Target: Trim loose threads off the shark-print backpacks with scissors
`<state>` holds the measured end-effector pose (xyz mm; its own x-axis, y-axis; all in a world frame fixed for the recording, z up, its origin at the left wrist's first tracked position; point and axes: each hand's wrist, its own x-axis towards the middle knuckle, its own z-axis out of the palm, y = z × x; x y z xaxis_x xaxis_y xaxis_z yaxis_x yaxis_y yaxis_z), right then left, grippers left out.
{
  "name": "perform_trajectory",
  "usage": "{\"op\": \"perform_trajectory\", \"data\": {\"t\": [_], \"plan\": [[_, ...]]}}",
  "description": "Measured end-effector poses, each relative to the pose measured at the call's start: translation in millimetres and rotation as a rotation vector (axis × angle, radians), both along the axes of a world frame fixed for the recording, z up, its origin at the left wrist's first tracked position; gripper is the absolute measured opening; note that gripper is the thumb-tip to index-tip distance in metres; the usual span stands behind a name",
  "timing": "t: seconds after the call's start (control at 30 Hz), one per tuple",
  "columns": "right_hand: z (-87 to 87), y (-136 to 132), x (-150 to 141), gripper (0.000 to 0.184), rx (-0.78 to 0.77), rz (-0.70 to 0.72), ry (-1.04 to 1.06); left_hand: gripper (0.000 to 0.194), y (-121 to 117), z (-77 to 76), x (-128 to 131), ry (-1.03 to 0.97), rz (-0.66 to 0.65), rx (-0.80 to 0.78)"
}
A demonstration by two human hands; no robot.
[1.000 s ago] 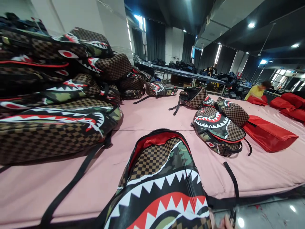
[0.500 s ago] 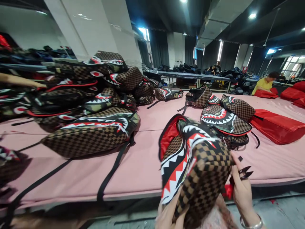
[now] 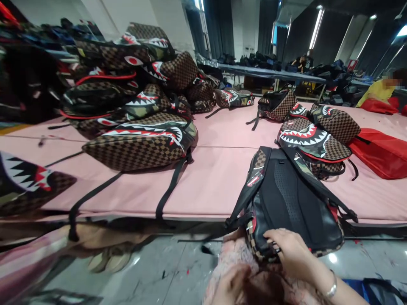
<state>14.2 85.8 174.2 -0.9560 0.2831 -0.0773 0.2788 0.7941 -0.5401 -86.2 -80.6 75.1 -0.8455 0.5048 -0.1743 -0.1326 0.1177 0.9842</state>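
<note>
A backpack [image 3: 286, 199] lies back panel up over the front edge of the pink table, black straps spread to both sides and brown checks along its rim. My right hand [image 3: 291, 248], with a silver bracelet at the wrist, has its fingers curled on the backpack's lower edge. Whether the small black snips seen earlier are still in it is hidden. Below and left of the backpack, my left hand [image 3: 230, 284] is close to my lap, apart from the bag. Motion blurs its fingers.
Shark-mouth checked backpacks are piled [image 3: 133, 97] at left; several more [image 3: 318, 140] lie at right beside a red bag [image 3: 378, 154]. Straps overhang the pink table's [image 3: 206, 186] front edge. Another person's striped clothing [image 3: 32, 262] shows at lower left; a person in yellow [image 3: 377, 91] sits far right.
The backpack has turned from its shark-print front to its strap side and come down onto the table edge. My left hand has left it; my right hand has moved onto its lower edge.
</note>
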Motion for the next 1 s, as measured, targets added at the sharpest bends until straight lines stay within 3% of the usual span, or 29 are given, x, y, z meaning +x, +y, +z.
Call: {"op": "perform_trajectory", "data": {"t": [0.1, 0.17, 0.2, 0.33, 0.43, 0.57, 0.73, 0.83, 1.0], "plan": [[-15.1, 5, 18, 0.051, -0.121, -0.050, 0.095, 0.043, -18, -1.5, -23, -0.177, 0.149, 0.048], [-21.5, 4, 24, 0.044, -0.187, -0.070, 0.172, 0.045, -16, 2.8, -43, -0.137, 0.276, 0.053], [-23.8, 2, 25, 0.037, -0.209, -0.092, 0.202, 0.046, -12, 5.9, -53, -0.088, 0.267, 0.050], [-25.4, -5, 25, 0.012, -0.232, -0.258, 0.248, 0.050, 17, 18.7, -83, -0.067, -0.046, 0.058], [-20.1, -7, 24, 0.017, -0.257, -0.337, 0.265, 0.050, 31, 29.8, -91, -0.107, -0.235, 0.049], [-11.1, -8, 22, 0.020, -0.344, -0.340, 0.369, 0.046, 32, 54.0, -81, -0.104, -0.318, 0.080], [-8.8, -6, 16, 0.025, -0.351, -0.318, 0.497, 0.046, 32, 83.5, -44, -0.037, -0.248, 0.130], [-11.5, -4, 15, 0.031, -0.319, -0.350, 0.522, 0.039, 35, 87.1, -28, -0.002, -0.224, 0.073], [-12.0, 0, 20, 0.018, -0.227, -0.337, 0.541, 0.029, 39, 85.0, -22, 0.024, -0.168, -0.061]]}}
